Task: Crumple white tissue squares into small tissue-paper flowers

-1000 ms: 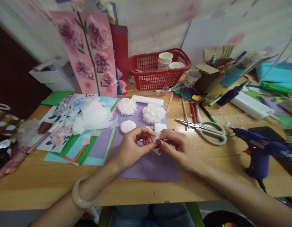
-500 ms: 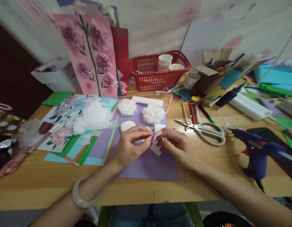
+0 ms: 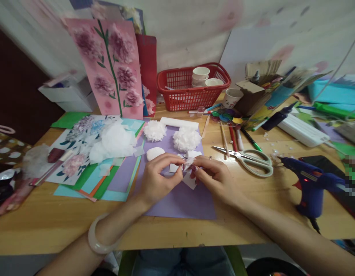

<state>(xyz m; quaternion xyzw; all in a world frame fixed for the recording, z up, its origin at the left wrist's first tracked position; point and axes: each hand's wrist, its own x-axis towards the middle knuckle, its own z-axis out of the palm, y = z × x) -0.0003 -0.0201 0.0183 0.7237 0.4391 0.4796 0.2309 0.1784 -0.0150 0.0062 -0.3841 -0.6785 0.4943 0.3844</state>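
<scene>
A small piece of thin white paper (image 3: 189, 161) is pinched between the fingertips of my left hand (image 3: 163, 174) and my right hand (image 3: 213, 174). Both hands are closed on it, above a purple sheet (image 3: 177, 203). Below my right fingers lies a white paper scrap (image 3: 190, 182); part of it is covered. Behind the hands are two fluffy white paper flowers, one on the left (image 3: 155, 130) and one on the right (image 3: 186, 138). Beside my left hand sits a round white pad-like piece (image 3: 155, 153).
Right of the hands lie scissors (image 3: 252, 161) and a blue glue gun (image 3: 312, 184) with its red light on. A red basket (image 3: 191, 97) with paper cups stands behind. At the left, crumpled white tissue paper (image 3: 115, 140) rests on coloured sheets (image 3: 108, 184).
My left fingertips have shifted slightly left and the thumb is more bent. The held paper now sits differently between both hands. Everything else lies as before.
</scene>
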